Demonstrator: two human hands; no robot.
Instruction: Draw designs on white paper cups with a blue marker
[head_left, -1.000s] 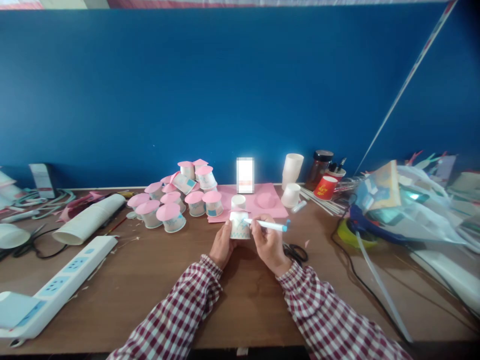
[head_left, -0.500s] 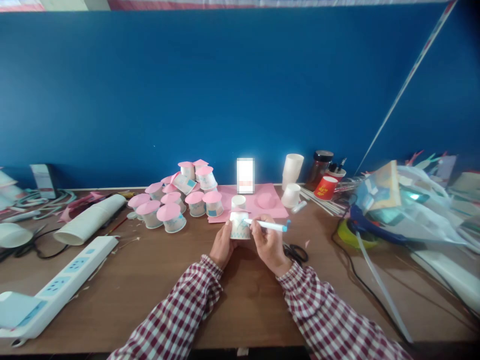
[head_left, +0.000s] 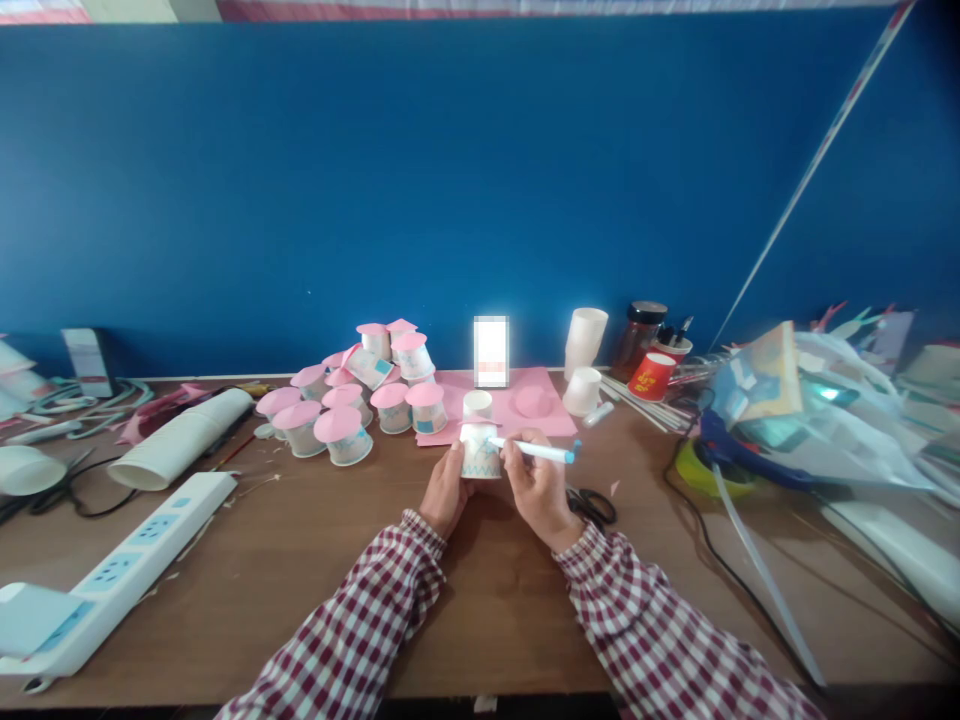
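Centre frame: left hand [head_left: 444,490] curled around the paper cup [head_left: 480,455], just before the pink sheet [head_left: 553,418]; right hand [head_left: 536,492] pinched a blue marker [head_left: 536,451], tip on the cup wall; neither had shifted in the last second

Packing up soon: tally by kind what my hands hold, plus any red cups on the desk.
Patterned cup, in left hand: 1
Pen, in right hand: 1
Red cup: 1
Total: 3
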